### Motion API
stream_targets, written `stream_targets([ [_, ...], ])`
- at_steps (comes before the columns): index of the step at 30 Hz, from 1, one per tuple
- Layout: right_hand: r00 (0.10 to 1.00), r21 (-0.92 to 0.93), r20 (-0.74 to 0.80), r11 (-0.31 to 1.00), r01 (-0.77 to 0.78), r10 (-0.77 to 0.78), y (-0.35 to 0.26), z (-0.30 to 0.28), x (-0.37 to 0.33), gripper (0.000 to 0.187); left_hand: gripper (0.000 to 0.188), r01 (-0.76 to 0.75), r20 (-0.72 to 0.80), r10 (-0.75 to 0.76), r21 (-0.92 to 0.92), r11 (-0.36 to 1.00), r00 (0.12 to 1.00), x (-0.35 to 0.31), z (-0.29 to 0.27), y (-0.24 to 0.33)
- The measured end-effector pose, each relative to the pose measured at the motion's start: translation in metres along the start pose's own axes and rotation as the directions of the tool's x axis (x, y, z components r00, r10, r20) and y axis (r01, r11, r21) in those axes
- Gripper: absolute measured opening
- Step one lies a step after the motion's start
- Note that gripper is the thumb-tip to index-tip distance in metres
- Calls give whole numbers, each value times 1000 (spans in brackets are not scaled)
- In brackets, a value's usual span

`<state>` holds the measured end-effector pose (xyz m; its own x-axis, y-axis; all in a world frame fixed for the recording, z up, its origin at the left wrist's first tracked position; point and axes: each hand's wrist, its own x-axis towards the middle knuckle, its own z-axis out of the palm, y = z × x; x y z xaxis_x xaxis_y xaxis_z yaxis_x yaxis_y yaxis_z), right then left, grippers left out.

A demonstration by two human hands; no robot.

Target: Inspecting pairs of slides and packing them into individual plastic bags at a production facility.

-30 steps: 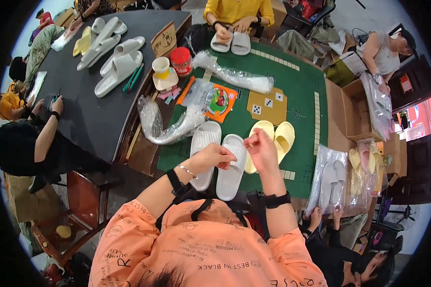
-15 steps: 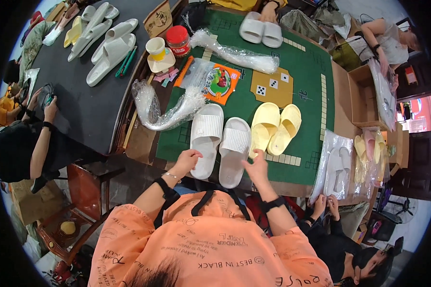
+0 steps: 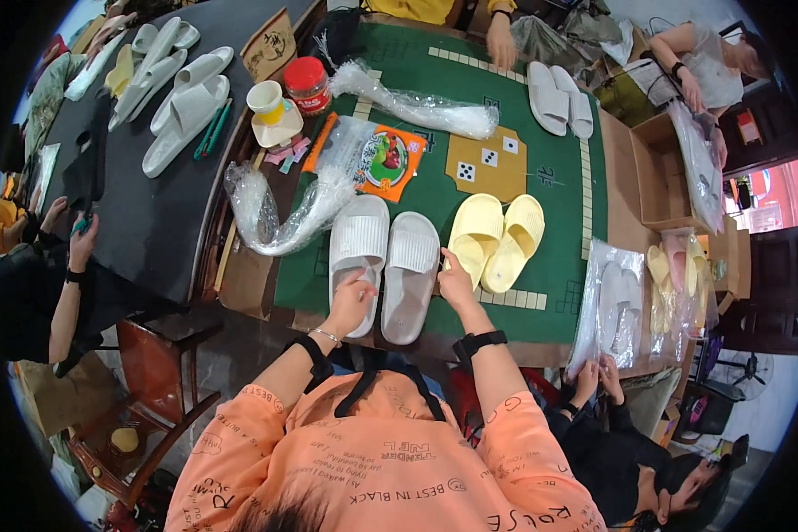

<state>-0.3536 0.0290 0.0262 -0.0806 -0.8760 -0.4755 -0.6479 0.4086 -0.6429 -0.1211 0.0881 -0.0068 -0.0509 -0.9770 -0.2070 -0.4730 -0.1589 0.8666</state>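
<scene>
While yellow slippers lie just right of our white slippers at the frame's centre on the green mat, a crumpled plastic bag sits to their upper left and nothing blocks our reach. Our left hand rests loosely curled on the left white slipper's heel; our right hand touches the right one's outer edge, fingers partly open, gripping nothing. Since half a second ago, both hands have slid slightly up the slippers.
</scene>
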Motion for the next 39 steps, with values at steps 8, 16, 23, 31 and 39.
stream_targets([
  [8,996,-608,-28,793,47,-81,18,-13,7,58,7,-204,189,177,133,970,966,24,16,21],
  [16,948,340,-165,886,314,-273,26,10,-56,19,8,-60,259,71,-48,997,963,14,19,25],
  [23,973,306,-14,925,225,-232,0,67,-75,15,14,93,282,-63,-97,991,957,10,1,33],
  [31,989,324,5,936,141,-151,27,103,-38,23,6,-184,-257,247,243,952,934,26,-35,63],
  [39,998,-71,51,997,-23,27,-63,109,-66,28,28,-402,301,298,395,826,906,117,-31,-6],
])
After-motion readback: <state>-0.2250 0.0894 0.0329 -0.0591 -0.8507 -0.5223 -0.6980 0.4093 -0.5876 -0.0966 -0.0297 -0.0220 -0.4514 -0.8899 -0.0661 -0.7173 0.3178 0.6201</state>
